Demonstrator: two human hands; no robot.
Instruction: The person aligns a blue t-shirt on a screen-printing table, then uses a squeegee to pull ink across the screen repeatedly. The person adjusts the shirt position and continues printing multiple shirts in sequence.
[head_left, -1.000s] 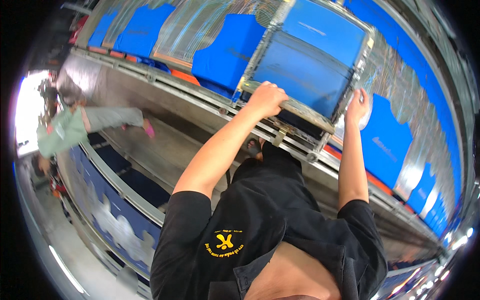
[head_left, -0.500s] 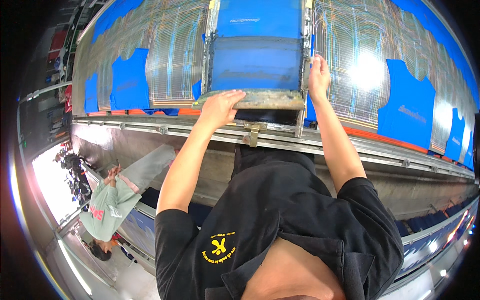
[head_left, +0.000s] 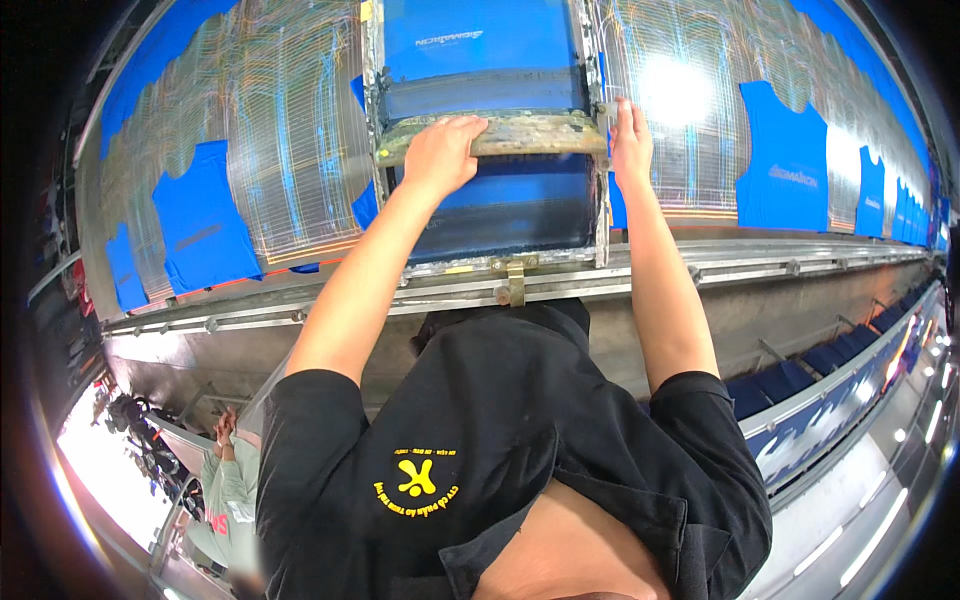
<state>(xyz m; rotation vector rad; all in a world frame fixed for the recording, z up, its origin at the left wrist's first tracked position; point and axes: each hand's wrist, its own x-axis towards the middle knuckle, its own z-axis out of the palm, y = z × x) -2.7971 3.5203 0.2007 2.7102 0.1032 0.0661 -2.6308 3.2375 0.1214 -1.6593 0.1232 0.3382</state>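
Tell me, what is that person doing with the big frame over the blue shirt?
A person in a black shirt leans over a long table laid with blue shirts. Both hands are on a wooden bar lying across a framed screen: the left hand grips the bar from above, the right hand holds its end by the frame's edge. The screen sits flat over one blue shirt.

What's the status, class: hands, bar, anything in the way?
Left hand grips the worn squeegee bar. Right hand on the frame's right side. Nothing blocking; blue shirt lies left.
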